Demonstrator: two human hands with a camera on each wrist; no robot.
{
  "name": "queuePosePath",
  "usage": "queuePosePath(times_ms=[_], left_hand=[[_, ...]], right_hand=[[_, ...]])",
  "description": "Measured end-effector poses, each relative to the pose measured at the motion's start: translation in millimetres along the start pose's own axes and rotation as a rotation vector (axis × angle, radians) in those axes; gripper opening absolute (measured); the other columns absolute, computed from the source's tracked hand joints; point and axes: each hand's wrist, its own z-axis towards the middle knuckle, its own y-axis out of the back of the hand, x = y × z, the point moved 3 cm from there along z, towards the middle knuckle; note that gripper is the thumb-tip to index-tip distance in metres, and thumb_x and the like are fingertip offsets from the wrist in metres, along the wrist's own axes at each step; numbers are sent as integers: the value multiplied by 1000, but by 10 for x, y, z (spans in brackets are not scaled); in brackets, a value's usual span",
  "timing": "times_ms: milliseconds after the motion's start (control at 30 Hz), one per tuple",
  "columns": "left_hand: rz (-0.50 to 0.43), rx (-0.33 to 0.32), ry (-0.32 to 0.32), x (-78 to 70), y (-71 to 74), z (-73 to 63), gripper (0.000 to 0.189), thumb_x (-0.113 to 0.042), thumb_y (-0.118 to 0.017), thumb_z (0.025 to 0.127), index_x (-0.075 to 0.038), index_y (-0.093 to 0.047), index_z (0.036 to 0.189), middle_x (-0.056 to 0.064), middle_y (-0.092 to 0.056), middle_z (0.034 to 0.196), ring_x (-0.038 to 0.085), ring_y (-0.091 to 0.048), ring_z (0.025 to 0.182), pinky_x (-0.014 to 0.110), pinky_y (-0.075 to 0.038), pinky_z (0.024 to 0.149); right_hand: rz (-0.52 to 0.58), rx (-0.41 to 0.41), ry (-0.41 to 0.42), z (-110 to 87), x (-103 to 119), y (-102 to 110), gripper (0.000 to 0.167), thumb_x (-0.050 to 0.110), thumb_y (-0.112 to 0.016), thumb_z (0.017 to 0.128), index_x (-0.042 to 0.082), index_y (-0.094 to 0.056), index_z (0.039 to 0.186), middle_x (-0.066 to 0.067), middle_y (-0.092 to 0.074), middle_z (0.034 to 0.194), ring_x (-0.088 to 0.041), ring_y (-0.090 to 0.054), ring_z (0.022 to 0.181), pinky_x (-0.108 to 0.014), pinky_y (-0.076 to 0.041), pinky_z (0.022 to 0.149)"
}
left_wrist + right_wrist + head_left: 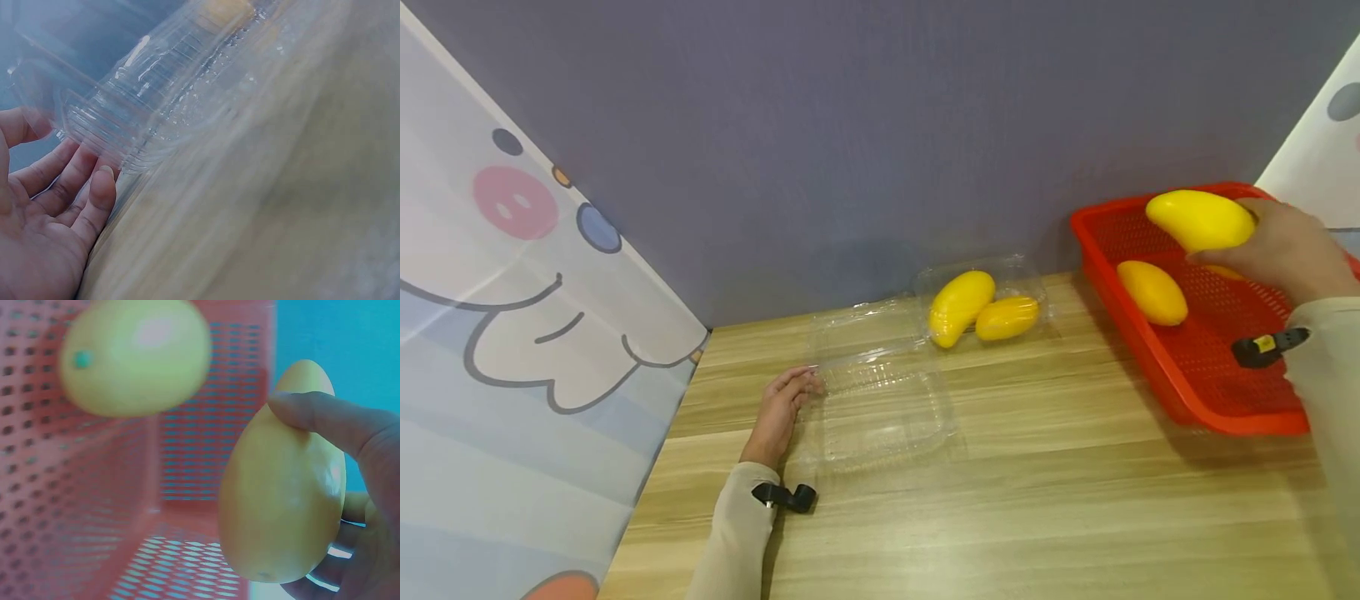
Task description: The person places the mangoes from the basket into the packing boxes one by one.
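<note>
My right hand grips a yellow mango above the red basket, with the thumb laid across it in the right wrist view. Below it, another mango lies in the basket, and a sliver of yellow shows under the hand. At the left edge of an opened clear plastic clamshell box, my left hand rests with loosely bent fingers touching the plastic. A second clear box at the back holds two mangoes.
The wooden table meets a grey wall behind the boxes. A cartoon-printed sheet stands along the left side, and another printed sheet is at the right. The basket's raised rim stands to the right of the boxes.
</note>
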Motion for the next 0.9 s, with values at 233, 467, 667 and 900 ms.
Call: queuePosePath(times_ms=[233, 467, 667, 900], left_hand=[[4, 14, -4, 7, -25, -7, 42, -20, -53, 103, 10, -51, 133, -5, -70, 94, 9, -64, 89, 24, -52, 82], [0, -4, -4, -7, 6, 13, 42, -19, -52, 103, 10, -51, 133, -5, -70, 93, 9, -64, 88, 23, -51, 81], [-19, -8, -9, 22, 8, -3, 41, -19, -54, 102, 10, -52, 132, -4, -71, 93, 10, -64, 87, 23, -52, 79], [-9, -8, -10, 30, -36, -4, 39, -19, -54, 103, 9, -55, 129, -6, -70, 90, 8, -64, 87, 22, -51, 80]], right_hand=[[-20, -20, 45, -47, 111, 57, 96, 57, -72, 84, -10, -36, 142, -38, -49, 116, -48, -46, 93, -62, -41, 78], [-34, -40, 118, -77, 225, -1, 100, 60, -72, 81, -7, -36, 146, -36, -51, 118, -46, -47, 91, -60, -39, 76], [-11, -90, 155, -135, 306, 26, 104, 58, -73, 81, -3, -29, 152, -36, -48, 125, -48, -46, 94, -57, -38, 73], [91, -180, 128, -348, 336, 149, 98, 49, -77, 81, 4, -30, 155, -35, -48, 130, -46, -44, 98, -47, -32, 69]])
